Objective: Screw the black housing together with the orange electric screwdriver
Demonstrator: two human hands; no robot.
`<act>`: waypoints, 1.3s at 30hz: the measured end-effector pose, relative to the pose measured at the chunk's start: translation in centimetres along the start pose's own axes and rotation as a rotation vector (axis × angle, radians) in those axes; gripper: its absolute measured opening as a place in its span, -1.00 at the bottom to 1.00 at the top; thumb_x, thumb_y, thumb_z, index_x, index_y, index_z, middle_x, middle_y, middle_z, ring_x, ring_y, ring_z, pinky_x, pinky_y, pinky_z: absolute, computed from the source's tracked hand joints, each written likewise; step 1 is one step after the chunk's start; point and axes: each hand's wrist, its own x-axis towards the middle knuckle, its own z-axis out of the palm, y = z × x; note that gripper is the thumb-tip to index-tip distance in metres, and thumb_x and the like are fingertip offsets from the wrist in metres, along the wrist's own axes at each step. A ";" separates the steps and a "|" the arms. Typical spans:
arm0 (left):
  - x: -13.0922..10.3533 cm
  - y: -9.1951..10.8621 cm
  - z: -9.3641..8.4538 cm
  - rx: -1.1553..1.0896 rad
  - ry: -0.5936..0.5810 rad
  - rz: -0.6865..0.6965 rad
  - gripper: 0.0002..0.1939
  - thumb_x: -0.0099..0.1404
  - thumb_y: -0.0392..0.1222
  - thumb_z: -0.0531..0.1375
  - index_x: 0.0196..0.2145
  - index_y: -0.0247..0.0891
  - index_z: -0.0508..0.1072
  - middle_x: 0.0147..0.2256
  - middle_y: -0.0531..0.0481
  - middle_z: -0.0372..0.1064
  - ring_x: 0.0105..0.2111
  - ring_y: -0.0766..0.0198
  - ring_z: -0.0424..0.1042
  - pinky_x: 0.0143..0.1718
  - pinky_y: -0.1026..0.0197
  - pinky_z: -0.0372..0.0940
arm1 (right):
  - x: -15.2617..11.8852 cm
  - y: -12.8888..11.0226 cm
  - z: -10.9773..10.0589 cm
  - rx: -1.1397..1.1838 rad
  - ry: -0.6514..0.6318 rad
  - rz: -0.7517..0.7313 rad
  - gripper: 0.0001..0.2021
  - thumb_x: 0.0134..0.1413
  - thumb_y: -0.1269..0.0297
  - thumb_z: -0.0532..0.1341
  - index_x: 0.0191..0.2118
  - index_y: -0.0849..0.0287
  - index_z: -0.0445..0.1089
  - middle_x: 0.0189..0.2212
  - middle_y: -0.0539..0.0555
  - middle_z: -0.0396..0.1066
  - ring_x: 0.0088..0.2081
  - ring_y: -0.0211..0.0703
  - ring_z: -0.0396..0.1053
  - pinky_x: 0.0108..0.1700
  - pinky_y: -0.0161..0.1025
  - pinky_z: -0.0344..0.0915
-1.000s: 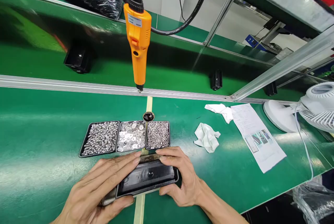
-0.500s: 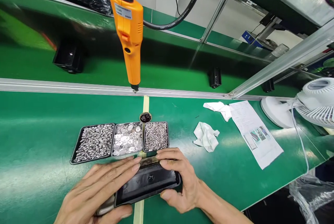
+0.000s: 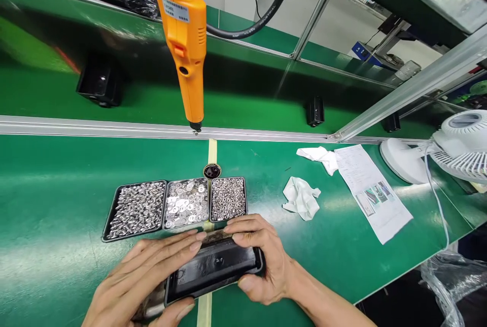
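A green-matted desk [image 3: 57, 174] is stretching across the room, with a strip of pale tape [image 3: 211, 152] running up it toward 12 o'clock. An aluminium rail [image 3: 95, 127] is bordering its far edge, and beyond that a glossy green conveyor belt [image 3: 243, 98] is catching reflections of the overhead light. At 2 o'clock a slanted metal frame post [image 3: 411, 91] is rising, and white walls [image 3: 335, 27] are showing behind it.

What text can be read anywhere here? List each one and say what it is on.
Nothing can be read.
Label on the orange screwdriver: printed lines, too small.
Lettering along the black cable: too blurred.
Paper sheet: text and photos, too small.
Black part in both hands: no text seen.
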 end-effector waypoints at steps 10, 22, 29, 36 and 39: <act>0.5 -0.3 0.0 0.084 0.004 0.084 -0.49 0.43 -0.04 0.27 0.27 -0.18 0.37 0.13 -0.10 0.55 0.20 0.07 0.49 0.17 -0.03 0.35 | -0.3 -0.2 1.0 -0.063 0.081 0.038 -0.67 0.31 0.14 0.11 0.11 0.11 0.28 -0.04 0.22 0.51 -0.07 0.02 0.50 -0.08 0.10 0.49; 3.1 -2.4 -4.5 -0.008 -0.012 -0.292 -0.69 0.53 0.12 0.15 0.07 0.00 0.53 -0.02 0.13 0.63 -0.06 0.25 0.62 -0.08 0.31 0.49 | -0.4 -0.2 1.1 -0.054 0.062 0.075 -0.62 0.30 0.15 0.11 0.17 0.14 0.29 -0.08 0.19 0.47 -0.07 0.01 0.45 -0.08 0.02 0.46; 7.6 -5.9 -2.6 0.125 -0.095 -0.288 -0.71 0.45 0.12 0.23 -0.17 -0.08 0.65 -0.26 0.00 0.54 -0.23 0.11 0.41 -0.14 0.09 0.28 | -0.2 -0.1 0.9 -0.051 0.049 0.078 -0.61 0.32 0.09 0.10 0.16 0.14 0.30 -0.08 0.19 0.47 -0.08 0.01 0.44 -0.07 0.02 0.46; 7.1 -6.0 -2.0 0.043 -0.075 -0.343 -0.70 0.49 0.09 0.17 -0.22 -0.13 0.60 -0.22 -0.01 0.54 -0.16 0.09 0.37 -0.02 0.05 0.22 | -0.2 0.1 0.7 -0.043 0.031 0.058 -0.60 0.31 0.10 0.12 0.16 0.16 0.31 -0.07 0.21 0.48 -0.08 0.02 0.44 -0.07 0.04 0.44; 7.1 -5.6 -2.3 -0.052 -0.026 -0.445 -0.67 0.48 0.14 0.17 -0.23 -0.15 0.56 -0.22 0.00 0.51 -0.15 0.11 0.37 0.00 0.07 0.21 | -0.1 0.1 0.7 -0.034 0.023 0.054 -0.60 0.31 0.12 0.12 0.17 0.16 0.30 -0.05 0.20 0.48 -0.06 0.01 0.44 -0.04 0.04 0.44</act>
